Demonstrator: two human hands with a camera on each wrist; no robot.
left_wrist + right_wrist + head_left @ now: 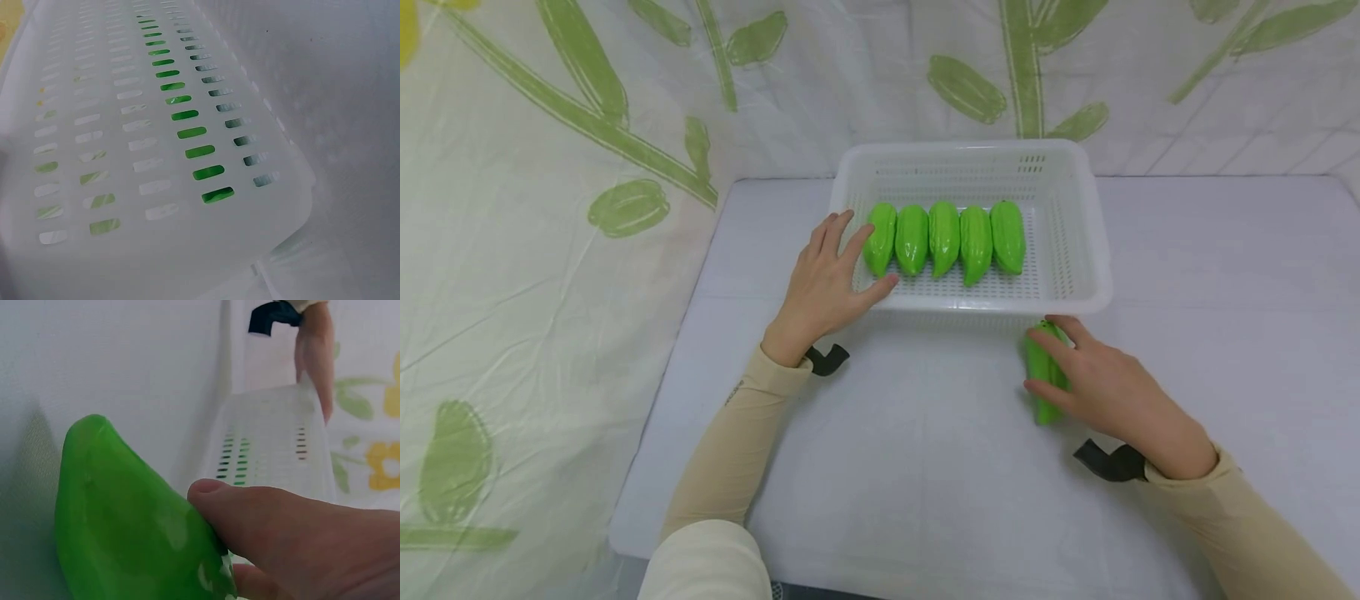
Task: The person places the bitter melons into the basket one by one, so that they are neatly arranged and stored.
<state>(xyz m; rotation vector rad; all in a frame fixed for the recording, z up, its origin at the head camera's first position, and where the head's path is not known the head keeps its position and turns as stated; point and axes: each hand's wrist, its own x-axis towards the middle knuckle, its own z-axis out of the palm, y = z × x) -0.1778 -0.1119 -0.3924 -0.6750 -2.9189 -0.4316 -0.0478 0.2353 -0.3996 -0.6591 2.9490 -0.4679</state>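
Note:
A white perforated plastic basket (pixel 970 308) stands at the back of the table. Inside it, several glossy green, tapered vegetable-shaped pieces (pixel 944 237) lie side by side in a row; their exact kind is unclear. My left hand (pixel 823 279) is at the basket's left side, fingers spread and fairly straight over the rim, thumb beside the leftmost piece. Close to the front right of the basket, my right hand (pixel 1108 387) grips another green tapered piece (pixel 1043 375) on the table. In the right wrist view the thumb (pixel 250 512) presses that piece's side; the other fingers are mostly hidden.
A pale cloth covers the table (pixel 917 467). Behind and to the left hangs a white curtain (pixel 880 75) with green leaf prints. The basket's slotted wall (pixel 144 144) fills much of the left wrist view. A black strap piece (pixel 1112 461) sticks out by the right wrist.

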